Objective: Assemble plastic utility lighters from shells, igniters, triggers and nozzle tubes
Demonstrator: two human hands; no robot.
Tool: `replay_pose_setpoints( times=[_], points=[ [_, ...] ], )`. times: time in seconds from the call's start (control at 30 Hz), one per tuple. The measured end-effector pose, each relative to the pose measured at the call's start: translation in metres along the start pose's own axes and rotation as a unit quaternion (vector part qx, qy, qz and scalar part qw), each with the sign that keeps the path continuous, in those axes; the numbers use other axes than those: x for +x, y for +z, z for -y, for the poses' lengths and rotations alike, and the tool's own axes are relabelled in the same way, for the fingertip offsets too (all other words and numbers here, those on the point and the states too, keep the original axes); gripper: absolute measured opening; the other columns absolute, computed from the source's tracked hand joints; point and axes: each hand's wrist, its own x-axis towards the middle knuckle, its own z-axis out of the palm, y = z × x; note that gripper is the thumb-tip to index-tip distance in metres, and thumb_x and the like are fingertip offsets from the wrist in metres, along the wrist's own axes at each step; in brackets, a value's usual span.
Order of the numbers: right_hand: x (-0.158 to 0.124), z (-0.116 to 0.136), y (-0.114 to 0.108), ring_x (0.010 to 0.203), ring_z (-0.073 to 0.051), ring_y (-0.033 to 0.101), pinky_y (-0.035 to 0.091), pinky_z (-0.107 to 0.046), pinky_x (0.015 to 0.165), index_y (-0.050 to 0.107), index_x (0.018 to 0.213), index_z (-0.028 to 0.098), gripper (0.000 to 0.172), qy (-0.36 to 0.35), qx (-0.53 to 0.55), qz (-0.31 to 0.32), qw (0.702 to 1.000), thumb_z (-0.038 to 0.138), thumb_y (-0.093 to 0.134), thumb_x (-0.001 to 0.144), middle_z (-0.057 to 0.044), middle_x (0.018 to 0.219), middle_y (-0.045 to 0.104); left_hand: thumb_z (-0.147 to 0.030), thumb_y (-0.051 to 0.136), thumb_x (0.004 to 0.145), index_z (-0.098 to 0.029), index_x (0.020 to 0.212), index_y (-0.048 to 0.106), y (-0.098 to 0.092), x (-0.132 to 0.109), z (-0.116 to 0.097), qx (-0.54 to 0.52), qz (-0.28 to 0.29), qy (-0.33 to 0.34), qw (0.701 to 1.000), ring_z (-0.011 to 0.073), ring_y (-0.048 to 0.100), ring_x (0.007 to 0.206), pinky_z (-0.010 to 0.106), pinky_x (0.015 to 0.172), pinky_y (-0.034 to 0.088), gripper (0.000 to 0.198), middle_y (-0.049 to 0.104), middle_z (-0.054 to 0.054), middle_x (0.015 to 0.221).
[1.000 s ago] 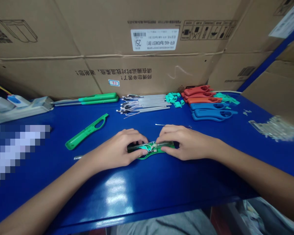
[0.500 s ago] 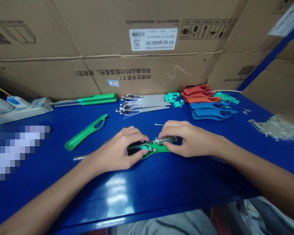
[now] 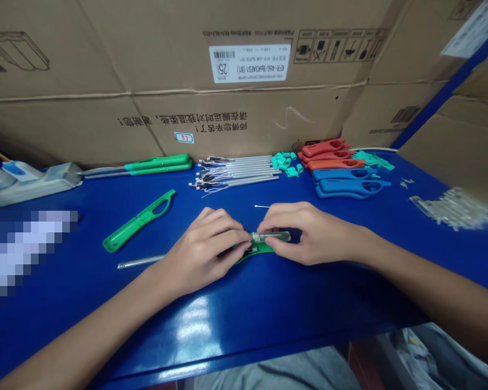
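Observation:
My right hand (image 3: 305,230) grips a clear lighter fuel tank (image 3: 280,236) between thumb and fingers, just above a green lighter half-shell (image 3: 265,248). At the tank's left end, my left hand (image 3: 209,246) has its fingertips pinched together; what lies between them is hidden. That hand also covers most of the shell's left part. A silver metal tube (image 3: 140,262) sticks out to the left from beneath my left hand. Further left, a second green half-shell (image 3: 140,221) with an oval opening lies on the blue table (image 3: 146,325).
Along the back lie green lighter bodies (image 3: 158,164), metal tubes with wired igniters (image 3: 244,170), turquoise parts (image 3: 284,161), red handles (image 3: 325,149) and blue handles (image 3: 347,184). Clear tanks (image 3: 451,208) are piled at right. A power strip (image 3: 44,184) sits left; cardboard (image 3: 106,124) walls the back.
My left fingertips have moved from the wires in the shell to the tank's left end and pinched together. The tank stays in my right hand. More of the metal tube shows.

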Motion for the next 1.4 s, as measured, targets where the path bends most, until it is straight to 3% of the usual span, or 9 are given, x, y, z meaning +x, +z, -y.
replay_pose_setpoints(
  times=[0.1,0.23,0.47,1.4],
  points=[
    [0.000,-0.002,-0.001,0.081,-0.016,0.062,0.048,-0.027,0.075,0.070,0.100,0.015,0.018,0.000,-0.004,0.000,1.000,0.015,0.057,0.088,-0.007,0.093,0.068,-0.027,0.059,0.093,-0.019,0.100,0.068,0.001,0.001,-0.001,-0.003,0.020,-0.037,0.999,0.0183,0.060,0.087,0.035,0.080,0.042,0.014,0.071,0.006,0.096],
    [0.001,-0.004,-0.005,0.083,-0.017,0.062,0.049,-0.028,0.076,0.071,0.099,0.015,0.018,0.003,-0.026,0.004,1.000,0.014,0.057,0.087,-0.008,0.094,0.069,-0.037,0.056,0.092,-0.018,0.113,0.063,0.002,0.004,-0.002,0.005,0.086,-0.125,0.988,0.0250,0.058,0.102,0.043,0.091,0.043,0.029,0.068,0.010,0.110],
    [0.002,-0.007,-0.008,0.091,-0.020,0.062,0.048,-0.031,0.082,0.072,0.098,0.015,0.020,-0.005,-0.062,0.027,0.998,0.013,0.056,0.088,-0.009,0.094,0.069,-0.030,0.047,0.094,-0.019,0.093,0.070,0.005,0.011,-0.002,0.037,0.136,-0.153,0.978,0.0248,0.061,0.092,0.043,0.081,0.040,0.025,0.072,0.006,0.099],
    [0.001,-0.008,-0.005,0.090,-0.019,0.061,0.047,-0.031,0.081,0.072,0.101,0.013,0.019,-0.016,-0.052,0.020,0.998,0.012,0.057,0.089,-0.008,0.094,0.068,-0.021,0.056,0.088,-0.018,0.083,0.069,0.009,0.007,0.000,-0.045,0.031,-0.146,0.988,0.0201,0.064,0.084,0.038,0.079,0.043,0.014,0.072,0.003,0.088]
  ],
)
